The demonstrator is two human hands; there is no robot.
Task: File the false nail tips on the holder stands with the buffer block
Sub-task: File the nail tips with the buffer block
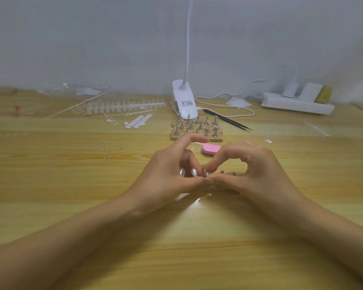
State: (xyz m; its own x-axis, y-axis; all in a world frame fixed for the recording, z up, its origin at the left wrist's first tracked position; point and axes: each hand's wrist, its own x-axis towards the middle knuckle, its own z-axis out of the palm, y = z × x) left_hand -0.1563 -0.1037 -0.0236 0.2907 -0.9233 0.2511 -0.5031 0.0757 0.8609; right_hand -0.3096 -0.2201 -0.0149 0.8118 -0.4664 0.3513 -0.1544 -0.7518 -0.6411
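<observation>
- the left hand [172, 174] and the right hand [254, 170] are meeting fingertip to fingertip low over the desk [71, 185], near its middle.
- each grip is curling inward, thumbs and fingers closing on one shared point; whether anything small is being pinched there cannot be told, as the fingertips are covering the spot.
- the buffer block [211, 148], pink, is lying flat on the desk just behind the hands, showing in the gap between them, with neither hand touching it.
- the holder stands [197, 126], small metal pegs, are standing upright in rows on a wooden base [216, 139] just beyond the block; what is sitting on their tops is too small to tell.
- a white clip lamp [184, 101] is sitting right behind the stands, with black tweezers [228, 120] lying to their right.
- strips of nail tips [124, 106] and white oval tabs [137, 121] are lying further left; a power strip [296, 104] is resting at the far right by the wall.
</observation>
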